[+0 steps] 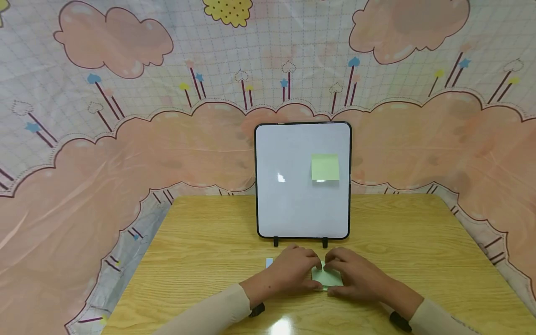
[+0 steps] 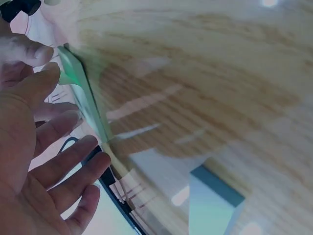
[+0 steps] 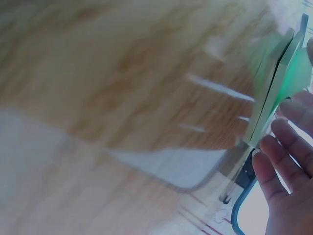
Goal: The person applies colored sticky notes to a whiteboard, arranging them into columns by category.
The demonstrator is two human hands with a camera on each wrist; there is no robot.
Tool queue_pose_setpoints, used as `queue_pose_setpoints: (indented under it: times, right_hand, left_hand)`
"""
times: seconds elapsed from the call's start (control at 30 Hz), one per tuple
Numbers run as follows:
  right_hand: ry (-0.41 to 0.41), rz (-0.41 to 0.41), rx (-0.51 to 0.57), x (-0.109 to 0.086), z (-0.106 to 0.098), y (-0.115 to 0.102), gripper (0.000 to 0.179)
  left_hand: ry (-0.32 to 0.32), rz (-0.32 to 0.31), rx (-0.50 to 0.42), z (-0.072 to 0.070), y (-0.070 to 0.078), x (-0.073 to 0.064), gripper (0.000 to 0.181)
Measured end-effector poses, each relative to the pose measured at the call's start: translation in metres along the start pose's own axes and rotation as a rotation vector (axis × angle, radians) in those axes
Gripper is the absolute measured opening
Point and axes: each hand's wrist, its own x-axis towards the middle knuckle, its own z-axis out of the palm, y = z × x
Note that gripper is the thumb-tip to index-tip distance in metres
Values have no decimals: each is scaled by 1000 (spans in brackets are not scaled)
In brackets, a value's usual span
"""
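Observation:
A pad of light green sticky notes [image 1: 327, 278] lies on the table between the two hands. My left hand [image 1: 296, 271] holds its left side, thumb at the near edge and index finger at the far edge. From the other side my right hand [image 1: 356, 275] grips it the same way, thumb near and fingers far. A green sheet [image 2: 70, 77] bends up from the pad beside the left thumb in the left wrist view. The other fingers of both hands are spread and slightly bent. Part of the pad is hidden under the fingertips.
Behind the hands a whiteboard [image 1: 293, 200] stands upright on small black feet, with one green sticky note [image 1: 325, 166] on its upper right. A small pale block [image 1: 269, 263] sits left of the left hand on the wooden table [image 1: 201, 242]. A patterned cloth hangs behind.

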Motion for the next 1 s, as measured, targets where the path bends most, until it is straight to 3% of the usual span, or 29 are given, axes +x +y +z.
queue_pose_setpoints:
  times: [0.33,0.57,0.73,1.0]
  right_hand:
    - [36,-41,17,3,2,-2,24]
    - [38,-15,76,7,2,2,17]
    - [33,6,97,9,2,3,7]
    - [61,0,68,12,2,4,19]
  left_hand:
    - [100,59,45,-13,0,-2,34]
    - [210,163,120,-24,16,-11,35]
    - [194,217,139,-28,32,-18,31]
    - [160,253,163,-18,45,-23,28]
